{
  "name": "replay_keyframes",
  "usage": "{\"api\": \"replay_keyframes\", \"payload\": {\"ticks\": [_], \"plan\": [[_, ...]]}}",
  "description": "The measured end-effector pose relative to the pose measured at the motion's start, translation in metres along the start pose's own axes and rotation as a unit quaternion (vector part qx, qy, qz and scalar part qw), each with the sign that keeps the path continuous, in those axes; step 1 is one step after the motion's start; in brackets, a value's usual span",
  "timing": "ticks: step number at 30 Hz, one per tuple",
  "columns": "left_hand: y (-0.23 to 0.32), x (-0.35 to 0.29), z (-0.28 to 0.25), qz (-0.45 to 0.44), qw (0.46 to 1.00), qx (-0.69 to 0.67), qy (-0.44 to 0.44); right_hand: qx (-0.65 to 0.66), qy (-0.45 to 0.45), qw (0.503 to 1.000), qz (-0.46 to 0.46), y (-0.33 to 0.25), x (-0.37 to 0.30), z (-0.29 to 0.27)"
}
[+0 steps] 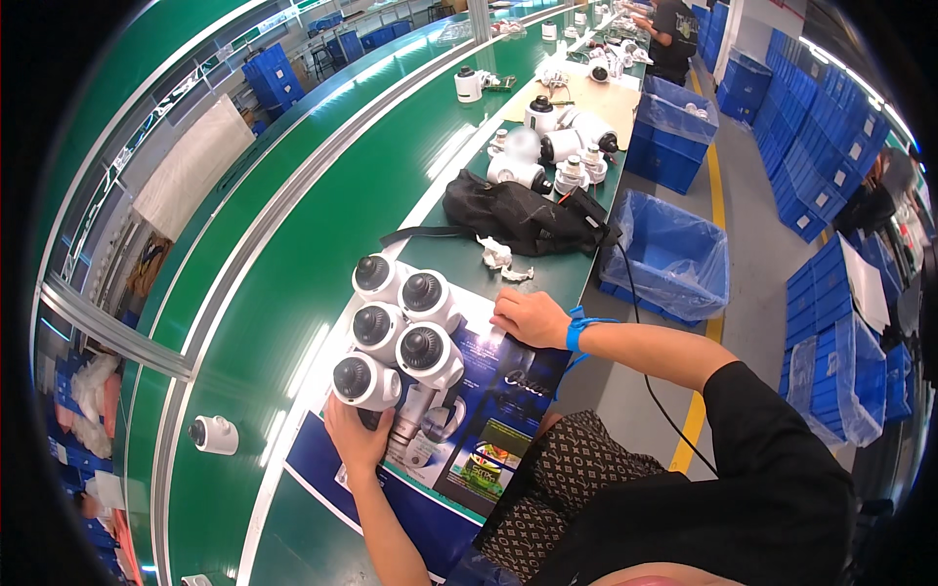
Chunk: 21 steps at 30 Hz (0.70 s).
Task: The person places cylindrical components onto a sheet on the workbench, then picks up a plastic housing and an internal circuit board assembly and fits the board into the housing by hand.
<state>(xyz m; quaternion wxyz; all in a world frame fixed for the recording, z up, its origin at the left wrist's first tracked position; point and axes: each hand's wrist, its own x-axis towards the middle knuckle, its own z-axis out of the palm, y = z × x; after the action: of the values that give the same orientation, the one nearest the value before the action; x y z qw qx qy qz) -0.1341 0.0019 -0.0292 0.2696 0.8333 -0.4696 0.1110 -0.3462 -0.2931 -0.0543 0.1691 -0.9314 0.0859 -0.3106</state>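
Observation:
Several white appliance bases with black ribbed cone tops stand close together on a printed cardboard sheet (507,376). My left hand (358,438) is closed around the lower part of the nearest white base (365,381), its fingers partly hidden beneath it. Just beyond it is another white base (430,354), untouched. My right hand (531,317), with a blue band at the wrist, lies at the sheet's far right edge. Its fingers are bent down onto the cardboard, and the fingertips are partly hidden.
A black bag (518,217) and crumpled white scraps (498,256) lie beyond the sheet, with more white bases (584,137) behind. A green conveyor (259,322) runs along the left and carries a lying white base (213,435). Blue bins (674,256) line the right; a black cord (637,322) hangs nearby.

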Motion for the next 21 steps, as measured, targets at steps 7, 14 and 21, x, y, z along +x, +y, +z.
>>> {"api": "replay_keyframes", "payload": {"ticks": [7, 14, 21], "plan": [[-0.0033, -0.0002, 0.0, -0.04, 0.998, -0.016, -0.047, 0.002, 0.002, 1.0, -0.001, 0.0, 0.0008, 0.0], [-0.0023, 0.0003, -0.002, -0.041, 0.998, -0.012, -0.047, 0.012, -0.005, 1.0, 0.004, -0.0016, 0.002, -0.0011], [-0.0054, 0.0005, -0.0023, -0.059, 0.996, -0.059, -0.034, 0.013, 0.0, 1.0, 0.006, -0.0012, -0.0001, 0.0012]]}}
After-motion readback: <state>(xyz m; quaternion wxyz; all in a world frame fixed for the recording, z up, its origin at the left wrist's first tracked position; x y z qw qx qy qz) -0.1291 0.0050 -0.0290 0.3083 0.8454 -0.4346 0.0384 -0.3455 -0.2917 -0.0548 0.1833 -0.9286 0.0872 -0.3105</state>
